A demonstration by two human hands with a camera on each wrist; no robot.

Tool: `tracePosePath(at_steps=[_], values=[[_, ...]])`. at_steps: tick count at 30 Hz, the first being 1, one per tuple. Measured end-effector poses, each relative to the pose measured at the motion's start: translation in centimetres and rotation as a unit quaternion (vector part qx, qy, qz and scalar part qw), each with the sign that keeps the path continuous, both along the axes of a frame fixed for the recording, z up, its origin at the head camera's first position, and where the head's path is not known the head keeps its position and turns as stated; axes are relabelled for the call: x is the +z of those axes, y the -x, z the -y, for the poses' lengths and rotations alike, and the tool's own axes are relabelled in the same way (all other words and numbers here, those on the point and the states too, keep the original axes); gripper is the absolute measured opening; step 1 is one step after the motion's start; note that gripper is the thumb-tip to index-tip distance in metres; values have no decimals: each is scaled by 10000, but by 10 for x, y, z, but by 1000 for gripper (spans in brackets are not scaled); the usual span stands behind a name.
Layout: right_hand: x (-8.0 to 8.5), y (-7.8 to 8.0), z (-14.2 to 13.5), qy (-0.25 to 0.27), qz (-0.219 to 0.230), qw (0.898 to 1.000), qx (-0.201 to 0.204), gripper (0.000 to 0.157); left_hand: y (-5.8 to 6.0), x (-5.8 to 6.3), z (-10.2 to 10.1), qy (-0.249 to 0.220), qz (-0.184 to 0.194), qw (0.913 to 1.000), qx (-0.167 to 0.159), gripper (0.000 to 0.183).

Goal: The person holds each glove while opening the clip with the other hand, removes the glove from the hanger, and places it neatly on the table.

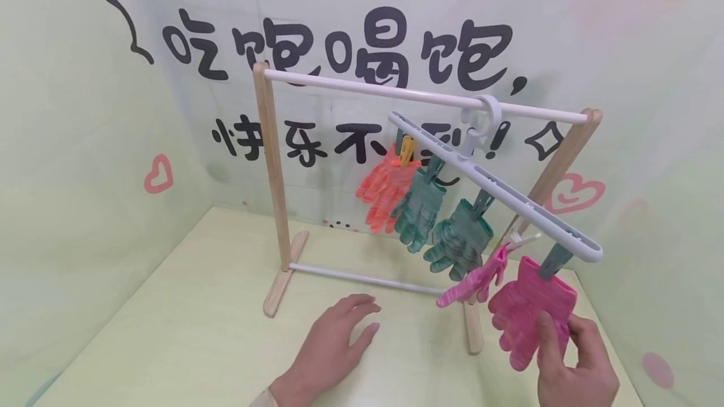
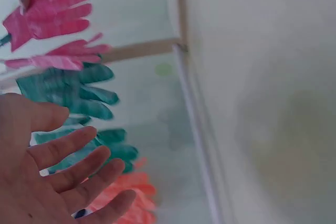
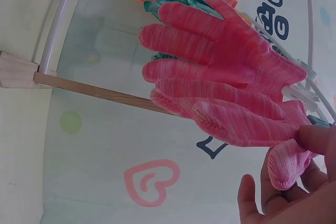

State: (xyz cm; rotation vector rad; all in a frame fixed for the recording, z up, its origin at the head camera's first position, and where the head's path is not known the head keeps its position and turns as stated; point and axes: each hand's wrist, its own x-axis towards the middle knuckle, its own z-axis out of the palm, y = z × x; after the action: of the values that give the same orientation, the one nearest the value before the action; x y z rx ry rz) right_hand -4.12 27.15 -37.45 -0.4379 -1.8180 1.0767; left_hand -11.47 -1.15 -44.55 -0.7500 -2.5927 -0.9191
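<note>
And there's the right hand [image 1: 579, 372], thumb and fingers pinching the edge of the end pink glove [image 1: 526, 319]! That glove hangs by a clip [image 1: 557, 259] from the near end of the hanger [image 1: 498, 190], which hooks over the rail [image 1: 367, 88]. Over the table [image 1: 170, 319], the left hand [image 1: 334, 341] holds nothing, fingers relaxed and slightly apart.

Left hand [image 1: 334, 341], in front of the wooden rack [image 1: 273, 168]: bare, slender fingers | left sleeve cuff [image 1: 264, 400], farther in front of the rack: plain, off-white, only its edge visible | left palm: tiny spot [image 2: 30, 215] low down | right hand [image 1: 577, 379], front right of the rack: bare, rounded fingertips
</note>
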Motion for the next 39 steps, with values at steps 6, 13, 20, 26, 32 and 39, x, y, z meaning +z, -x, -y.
tracePosePath(at_steps=[6,13,20,26,32,39], values=[[1,-2,2,64,-77,9999,121,18,-1,39,-35,-592,-442,9952,-635,22],[-2,-3,4,309,-102,9993,199,16,-4,82,-72,-1088,-593,9849,-1210,25],[-2,-4,4,408,-215,9986,274,15,-7,110,-101,-1232,-600,9761,-1688,30],[-2,-6,7,382,-1,9991,198,15,-10,124,-122,-1199,-740,9725,-1857,30],[-4,-8,7,407,-150,9978,492,14,-9,131,-139,-1397,-1004,9676,-1848,31],[-5,-9,7,340,-178,9978,540,12,-4,137,-151,-1291,-1118,9700,-1730,35]])
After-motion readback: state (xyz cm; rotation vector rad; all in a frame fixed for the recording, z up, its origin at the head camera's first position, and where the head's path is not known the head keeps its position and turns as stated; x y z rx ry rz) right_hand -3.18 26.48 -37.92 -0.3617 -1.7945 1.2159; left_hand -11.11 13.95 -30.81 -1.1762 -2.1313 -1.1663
